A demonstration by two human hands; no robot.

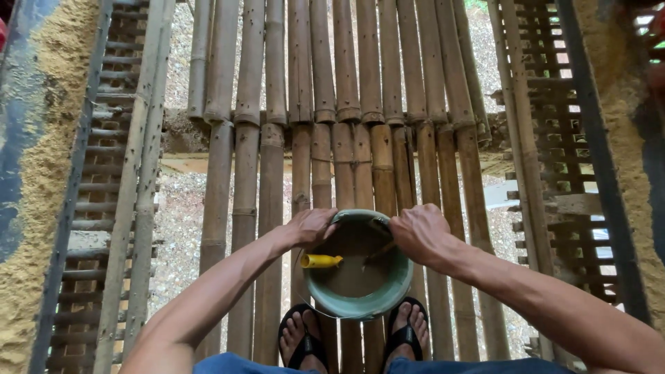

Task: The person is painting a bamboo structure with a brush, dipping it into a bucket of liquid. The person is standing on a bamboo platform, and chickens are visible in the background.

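Observation:
A green plastic bucket (396, 289) stands on a bamboo walkway (346, 90) between my feet in black sandals (305, 343). It holds brownish powder or feed. My left hand (312, 227) grips the bucket's rim on its left side. A yellow handle or scoop end (320, 261) lies on the rim just below that hand. My right hand (419, 233) is closed on the rim at the right, over a thin brown stick (377, 253) that reaches into the bucket.
Slatted bamboo racks (118, 173) run along both sides. Sawdust-coloured troughs (41, 159) line the far left and right edges. Gravel ground shows below the gaps between the poles.

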